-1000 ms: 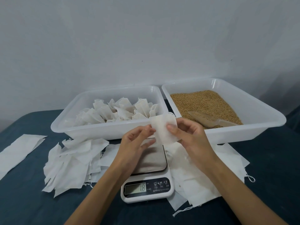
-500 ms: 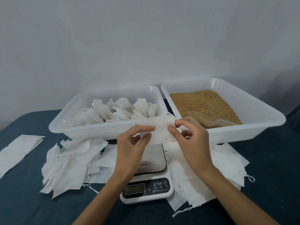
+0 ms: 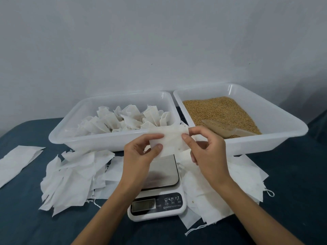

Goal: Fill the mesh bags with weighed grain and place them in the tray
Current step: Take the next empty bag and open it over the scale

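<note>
Pinching the mesh bag at centre frame, left hand and right hand each grasping an edge above the scale; I'd spread its mouth wide before scooping grain, upper right.

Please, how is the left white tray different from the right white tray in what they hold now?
The left tray holds white mesh bags standing bunched together; the right tray holds loose brown grain. A translucent scoop lies on the grain in the right tray; no tool shows in the left tray. Both trays are white, translucent and rectangular, side by side behind the scale.
</note>
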The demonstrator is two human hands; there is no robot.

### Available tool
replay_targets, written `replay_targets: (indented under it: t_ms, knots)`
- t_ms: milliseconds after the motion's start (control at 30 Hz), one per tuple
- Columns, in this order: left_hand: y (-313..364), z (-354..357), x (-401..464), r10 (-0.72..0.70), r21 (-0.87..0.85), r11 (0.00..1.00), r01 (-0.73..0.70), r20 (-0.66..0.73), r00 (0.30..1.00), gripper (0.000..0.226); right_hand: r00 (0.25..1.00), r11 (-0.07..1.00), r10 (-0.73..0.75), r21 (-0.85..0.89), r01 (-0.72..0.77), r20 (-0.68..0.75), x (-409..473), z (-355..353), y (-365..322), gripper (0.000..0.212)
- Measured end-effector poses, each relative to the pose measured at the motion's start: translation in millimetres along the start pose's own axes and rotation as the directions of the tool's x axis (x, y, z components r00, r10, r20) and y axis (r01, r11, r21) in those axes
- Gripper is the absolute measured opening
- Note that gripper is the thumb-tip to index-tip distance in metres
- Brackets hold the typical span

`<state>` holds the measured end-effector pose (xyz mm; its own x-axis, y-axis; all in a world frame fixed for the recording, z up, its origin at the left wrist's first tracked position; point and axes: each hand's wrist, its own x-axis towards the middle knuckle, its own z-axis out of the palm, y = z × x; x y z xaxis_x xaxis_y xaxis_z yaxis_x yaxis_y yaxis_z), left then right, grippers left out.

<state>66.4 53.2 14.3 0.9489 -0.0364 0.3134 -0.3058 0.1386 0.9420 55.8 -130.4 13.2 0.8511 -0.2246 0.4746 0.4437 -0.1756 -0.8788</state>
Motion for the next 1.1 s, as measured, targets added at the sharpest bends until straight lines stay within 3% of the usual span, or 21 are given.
replay_targets:
  t_ms: [267, 500, 667, 867, 1033, 1100]
  knots:
    - [-2, -1, 1, -0.001, 0.027, 1.0, 0.001, -0.002, 1.0, 0.038, 0.994, 0.991, -0.108, -0.081, 0.107, -0.006, 2, 2, -1, 0.026]
    - [-7, -5, 4, -0.063, 0.022, 0.998, 0.063, -0.002, 0.998, 0.032, 0.993, 0.999, 0.032, -0.045, -0.026, 0.115, 0, 2, 3, 0.006]
    - [-12, -8, 8, -0.135, -0.05, 0.99, 0.132, -0.061, 0.989, 0.021, 0.997, 0.999, 0.033, 0.024, -0.035, 0.067, 3, 1, 3, 0.015]
    - [-15, -11, 11, -0.195, -0.139, 0.972, 0.188, -0.035, 0.98, 0.023, 0.968, 1.0, 0.01, 0.009, -0.013, 0.25, 2, 1, 3, 0.032]
    - [-13, -11, 13, -0.222, -0.206, 0.956, 0.206, -0.058, 0.973, 0.027, 0.983, 0.999, -0.034, 0.029, 0.029, 0.179, 2, -2, -1, 0.04]
    - [-11, -12, 13, -0.254, -0.274, 0.932, 0.236, -0.03, 0.967, 0.025, 0.977, 0.999, -0.03, 0.037, 0.022, 0.213, 2, -2, -4, 0.041]
